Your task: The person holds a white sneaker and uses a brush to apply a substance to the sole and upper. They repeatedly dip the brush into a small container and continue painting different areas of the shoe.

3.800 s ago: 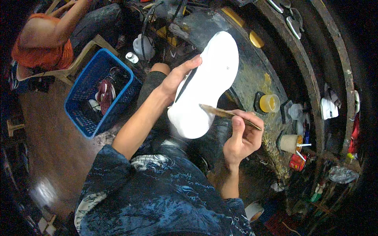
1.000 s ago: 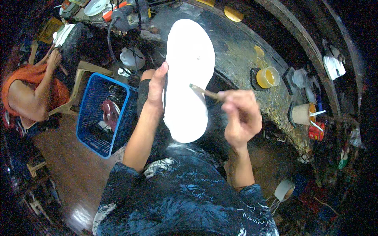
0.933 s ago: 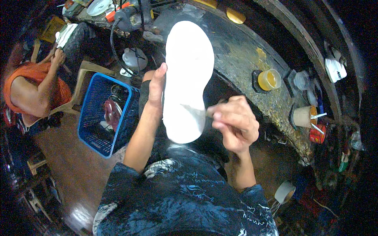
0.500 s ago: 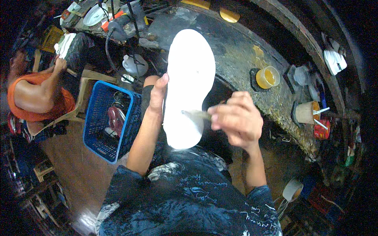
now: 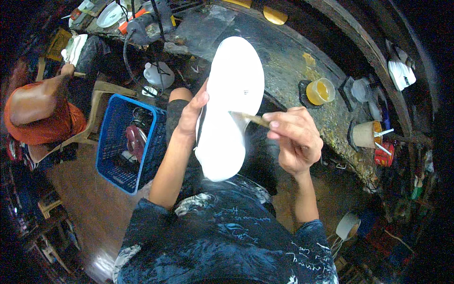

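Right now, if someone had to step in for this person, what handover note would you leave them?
Left hand: grips the white shoe sole by its left edge, holding it flat side up over the lap.
Right hand: pinches a thin brush, its tip resting on the sole's middle.
Nearby: yellow glue cup and a paper cup with sticks on the stained workbench; blue basket on the floor at left.
Done: cannot tell how much of the sole is coated; no wet patch shows.
Left: likely brushing the rest of the surface.

We saw a blue basket [image 5: 109, 142] on the floor at our left, beside a seated person in orange [image 5: 42, 118]. On the stained worktop [image 5: 288, 57] stood a cup of yellow liquid [image 5: 319, 91] and a brown cup [image 5: 365, 134].
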Action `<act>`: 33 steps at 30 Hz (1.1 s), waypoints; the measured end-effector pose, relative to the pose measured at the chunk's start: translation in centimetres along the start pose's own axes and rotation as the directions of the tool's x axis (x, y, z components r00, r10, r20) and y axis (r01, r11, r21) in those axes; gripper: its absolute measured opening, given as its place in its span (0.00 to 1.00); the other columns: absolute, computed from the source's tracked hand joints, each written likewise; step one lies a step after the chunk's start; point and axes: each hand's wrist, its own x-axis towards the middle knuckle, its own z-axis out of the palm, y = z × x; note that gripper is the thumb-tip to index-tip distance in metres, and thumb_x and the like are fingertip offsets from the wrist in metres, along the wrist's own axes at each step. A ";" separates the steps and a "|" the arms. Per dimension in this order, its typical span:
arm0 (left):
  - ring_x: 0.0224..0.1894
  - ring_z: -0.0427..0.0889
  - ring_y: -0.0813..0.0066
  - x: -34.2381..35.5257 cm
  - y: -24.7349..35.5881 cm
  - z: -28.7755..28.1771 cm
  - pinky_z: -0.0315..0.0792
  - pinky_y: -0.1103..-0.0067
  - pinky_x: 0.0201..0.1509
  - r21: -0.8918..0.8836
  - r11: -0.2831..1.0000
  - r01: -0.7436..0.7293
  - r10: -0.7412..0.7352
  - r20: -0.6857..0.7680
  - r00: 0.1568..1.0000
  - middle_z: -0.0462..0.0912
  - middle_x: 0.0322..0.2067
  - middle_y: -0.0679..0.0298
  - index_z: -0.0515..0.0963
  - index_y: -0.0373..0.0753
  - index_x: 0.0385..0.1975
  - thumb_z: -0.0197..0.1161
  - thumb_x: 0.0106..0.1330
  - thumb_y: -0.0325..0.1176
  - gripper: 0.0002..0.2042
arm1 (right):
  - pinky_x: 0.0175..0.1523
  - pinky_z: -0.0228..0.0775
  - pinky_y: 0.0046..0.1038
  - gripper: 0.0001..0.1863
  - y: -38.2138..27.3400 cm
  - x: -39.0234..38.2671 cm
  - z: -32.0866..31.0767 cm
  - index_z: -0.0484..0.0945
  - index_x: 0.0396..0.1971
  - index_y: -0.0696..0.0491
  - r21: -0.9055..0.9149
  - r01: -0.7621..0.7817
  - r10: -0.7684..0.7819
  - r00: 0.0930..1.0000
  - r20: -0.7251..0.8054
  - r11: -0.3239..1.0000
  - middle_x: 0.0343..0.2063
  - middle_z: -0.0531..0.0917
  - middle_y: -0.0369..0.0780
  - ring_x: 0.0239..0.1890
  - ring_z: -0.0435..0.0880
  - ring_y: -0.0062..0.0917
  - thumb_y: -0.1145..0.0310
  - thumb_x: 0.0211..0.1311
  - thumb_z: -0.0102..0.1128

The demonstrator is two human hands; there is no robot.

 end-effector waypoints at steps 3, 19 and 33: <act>0.71 0.69 0.62 -0.2 -0.1 0.3 0.64 0.67 0.75 0.009 1.000 -0.004 0.004 -0.035 0.999 0.69 0.69 0.54 0.56 0.38 0.78 0.70 0.64 0.53 0.46 | 0.41 0.73 0.35 0.14 -0.4 -0.2 -0.1 0.85 0.40 0.53 -0.005 -0.009 0.009 1.000 -0.019 1.000 0.38 0.91 0.42 0.33 0.86 0.34 0.77 0.51 0.75; 0.69 0.72 0.62 0.5 -0.3 0.8 0.68 0.67 0.72 0.145 0.980 -0.138 0.146 -0.047 0.988 0.71 0.67 0.53 0.56 0.36 0.77 0.71 0.63 0.52 0.47 | 0.38 0.73 0.31 0.11 -0.9 -2.2 1.0 0.85 0.38 0.58 0.066 -0.166 0.176 0.967 -0.184 0.984 0.32 0.91 0.45 0.31 0.88 0.32 0.81 0.54 0.74; 0.68 0.73 0.60 0.0 -0.3 -0.6 0.70 0.67 0.71 0.030 0.999 -0.035 0.035 -0.011 0.999 0.71 0.67 0.52 0.57 0.35 0.76 0.74 0.59 0.52 0.49 | 0.44 0.78 0.28 0.09 0.1 -0.1 2.6 0.82 0.41 0.60 0.145 -0.288 0.321 0.880 -0.350 0.947 0.34 0.88 0.43 0.36 0.86 0.30 0.84 0.62 0.66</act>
